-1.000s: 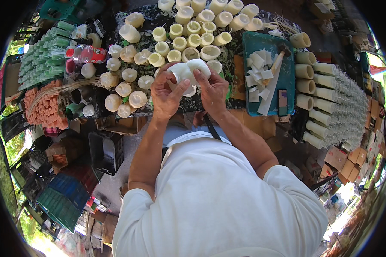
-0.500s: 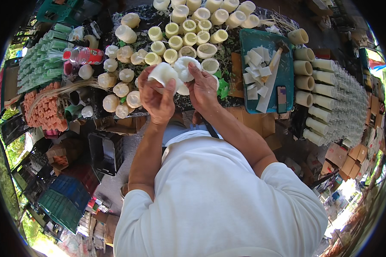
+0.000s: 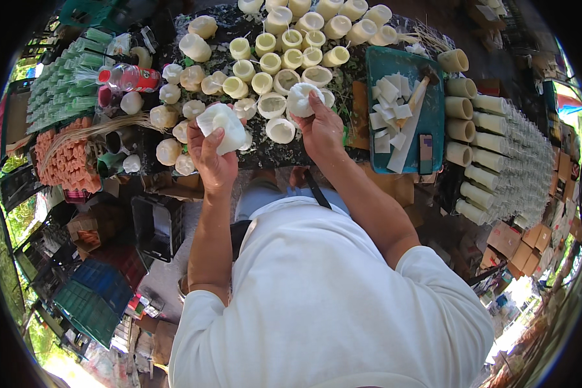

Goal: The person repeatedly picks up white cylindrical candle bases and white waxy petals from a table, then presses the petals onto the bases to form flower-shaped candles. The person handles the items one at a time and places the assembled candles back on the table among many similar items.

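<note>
My left hand (image 3: 215,161) is closed around a whitish, translucent cup-shaped piece (image 3: 223,125) that looks like a soft mould, tilted over the table's near edge. In my right hand (image 3: 323,134) is a white ribbed wax piece (image 3: 301,99), round like a small pumpkin, pinched between thumb and fingers. The two pieces are apart. Between my hands sit hollow pale cups (image 3: 280,130) with open tops. Left of my left hand stand several cream lobed wax pieces (image 3: 168,151).
Yellowish wax cups with wicks (image 3: 265,44) crowd the table's far middle. A teal tray (image 3: 373,155) at the right holds white slabs, a hammer (image 3: 422,87) and a phone (image 3: 425,150). A red-labelled bottle (image 3: 130,78) lies at the left. A black crate (image 3: 155,242) stands below.
My hands have moved apart, the left one down and to the left with the cup-shaped piece, the right one slightly right with the ribbed piece. Cups behind them now show.
</note>
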Demonstrator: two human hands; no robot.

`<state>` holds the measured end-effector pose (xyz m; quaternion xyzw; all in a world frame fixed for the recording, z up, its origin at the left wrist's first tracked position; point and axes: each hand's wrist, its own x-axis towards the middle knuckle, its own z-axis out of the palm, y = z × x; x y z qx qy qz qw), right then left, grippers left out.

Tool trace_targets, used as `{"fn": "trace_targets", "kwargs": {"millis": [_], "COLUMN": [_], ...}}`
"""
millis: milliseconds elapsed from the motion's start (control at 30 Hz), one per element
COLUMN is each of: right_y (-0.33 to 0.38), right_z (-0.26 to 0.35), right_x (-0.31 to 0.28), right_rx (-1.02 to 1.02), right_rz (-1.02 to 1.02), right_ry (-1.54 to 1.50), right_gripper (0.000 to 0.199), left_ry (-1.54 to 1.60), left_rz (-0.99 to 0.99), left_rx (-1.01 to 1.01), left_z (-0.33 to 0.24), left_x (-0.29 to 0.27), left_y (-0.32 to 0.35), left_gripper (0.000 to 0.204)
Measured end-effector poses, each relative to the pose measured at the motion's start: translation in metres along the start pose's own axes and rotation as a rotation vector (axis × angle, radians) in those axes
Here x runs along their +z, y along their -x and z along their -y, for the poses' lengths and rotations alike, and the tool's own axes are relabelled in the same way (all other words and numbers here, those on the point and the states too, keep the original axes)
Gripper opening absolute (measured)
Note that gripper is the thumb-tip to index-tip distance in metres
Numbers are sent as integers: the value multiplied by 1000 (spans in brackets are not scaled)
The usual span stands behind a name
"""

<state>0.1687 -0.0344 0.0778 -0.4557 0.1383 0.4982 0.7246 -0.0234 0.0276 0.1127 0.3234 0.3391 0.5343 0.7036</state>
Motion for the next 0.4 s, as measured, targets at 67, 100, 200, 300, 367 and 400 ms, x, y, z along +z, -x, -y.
{"fn": "trace_targets", "kwargs": {"millis": [67,100,200,300,367,400], "right_y": [7,10,15,18,18,13], "right_z": [7,9,11,10,7,3], "right_x": [8,12,22,34,43,40], "right_rx": [60,76,115,136,136,152], "right_rz": [6,12,24,43,67,102], "right_ry": [-69,-89,-141,-156,-142,-136], "right_gripper": [36,35,35,35,35,37], "left_ry": [58,178,464,675,672,677], "left_rz": [-33,-36,-50,-4,-42,-46], "left_rx": [-99,-177,-358,-466,-476,-467], "left_z": [-4,-4,-2,-2,-2,-3], "left_x": [-9,-15,-28,-36,-38,-41], "left_y": [6,9,16,20,21,21], "left_gripper": [61,63,73,73,76,76]}}
